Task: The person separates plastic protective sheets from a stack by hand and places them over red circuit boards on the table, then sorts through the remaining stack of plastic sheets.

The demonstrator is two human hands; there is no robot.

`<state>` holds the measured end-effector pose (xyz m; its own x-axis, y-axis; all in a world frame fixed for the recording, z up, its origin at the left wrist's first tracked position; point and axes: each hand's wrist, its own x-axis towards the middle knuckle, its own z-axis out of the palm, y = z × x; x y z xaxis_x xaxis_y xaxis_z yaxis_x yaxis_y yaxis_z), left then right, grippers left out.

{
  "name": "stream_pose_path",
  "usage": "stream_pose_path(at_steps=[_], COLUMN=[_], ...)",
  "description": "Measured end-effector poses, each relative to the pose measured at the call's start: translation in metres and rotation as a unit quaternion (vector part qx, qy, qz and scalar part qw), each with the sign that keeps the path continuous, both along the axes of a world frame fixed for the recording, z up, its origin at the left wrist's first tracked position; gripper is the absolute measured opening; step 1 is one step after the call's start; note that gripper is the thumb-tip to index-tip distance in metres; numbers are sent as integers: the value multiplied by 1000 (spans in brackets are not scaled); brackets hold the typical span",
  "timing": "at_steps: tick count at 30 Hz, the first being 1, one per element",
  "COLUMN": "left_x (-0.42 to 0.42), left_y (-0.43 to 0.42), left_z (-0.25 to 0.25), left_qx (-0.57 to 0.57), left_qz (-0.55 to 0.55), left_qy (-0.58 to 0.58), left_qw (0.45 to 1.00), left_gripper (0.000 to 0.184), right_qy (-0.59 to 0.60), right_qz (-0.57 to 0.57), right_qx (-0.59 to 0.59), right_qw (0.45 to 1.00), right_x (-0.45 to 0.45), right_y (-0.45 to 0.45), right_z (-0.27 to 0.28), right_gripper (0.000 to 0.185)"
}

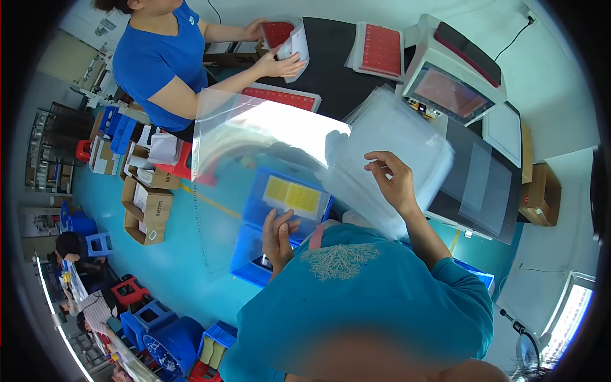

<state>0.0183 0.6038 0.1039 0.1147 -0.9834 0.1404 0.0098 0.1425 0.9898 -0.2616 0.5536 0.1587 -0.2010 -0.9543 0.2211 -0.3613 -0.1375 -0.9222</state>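
Hands: left hand [279, 239] loosely curled near the sheet's near side; right hand [393, 181] with bent fingers over the stack. Whether either pinches film, I cannot tell.
Clear sheet [270, 134]: at 11 to 12 o'clock from the left hand, 9 o'clock from the right; it reaches out over the floor, apparently kept flat to avoid creasing.
Sheet stack [407, 143]: beneath the right hand, spreading towards 12, probably there for easy reach.
Blue bin [247, 254]: around the left hand's 11 o'clock, lower down.
Screened machine [449, 92]: 1 o'clock, on the counter [331, 48].
Co-worker [159, 63]: 10 to 11 o'clock, holding a curved sheaf [297, 49].
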Motion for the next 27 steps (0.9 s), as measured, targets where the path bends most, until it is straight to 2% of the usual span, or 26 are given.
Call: stream_pose_path(at_steps=[12,27], left_x=[4,5], left_y=[2,-1], left_z=[3,1], left_qx=[25,32], left_qz=[1,-65], left_qy=[60,56], left_qw=[998,996], left_gripper=[43,41], right_qy=[28,44], right_qz=[24,26], right_qx=[4,-1], right_qw=[999,999], right_x=[19,21], right_y=[6,23], right_z=[5,16], right_gripper=[20,22])
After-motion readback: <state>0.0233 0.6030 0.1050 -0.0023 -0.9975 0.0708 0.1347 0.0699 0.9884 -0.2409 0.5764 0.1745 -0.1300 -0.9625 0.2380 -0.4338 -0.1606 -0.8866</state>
